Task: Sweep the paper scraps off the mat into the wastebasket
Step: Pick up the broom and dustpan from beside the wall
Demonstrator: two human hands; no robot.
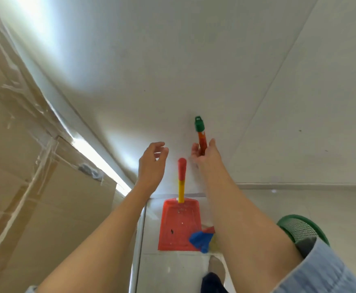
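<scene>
Head view, single frame. Landmark: the flat red plastic dustpan (179, 225), standing on its edge on the pale tiled floor (173, 269), back against the white wall (173, 60).

Grip, right hand (204, 154): closed round the slim orange shaft of a broom (202, 138), up and to the right of the dustpan. Fingers wrap one side and the thumb lies on the other. The shaft's green moulded cap (198, 124), with a hanging loop, sticks out above the fist.

Grip, left hand (151, 163): fingers loosely curved and spread, holding nothing. It hangs up and to the left of the dustpan, just beside the rounded red tip of the pan's yellow-and-red stick handle (181, 178), with a gap between them.

The broom's blue bristle head (200, 240) sits at the dustpan's lower right corner, overlapping it. The right forearm hides the shaft in between.

The pan face looks smooth and translucent. It carries a few pale specks and one dark one; I cannot tell whether they are paper.

The round green wire-mesh wastebasket (299, 229) stands on the floor well to the right of the dustpan, partly behind a light-blue denim sleeve (325, 269).

Left of the dustpan are taped brown cardboard boxes (35, 187) with glossy clear tape along their seams.
</scene>
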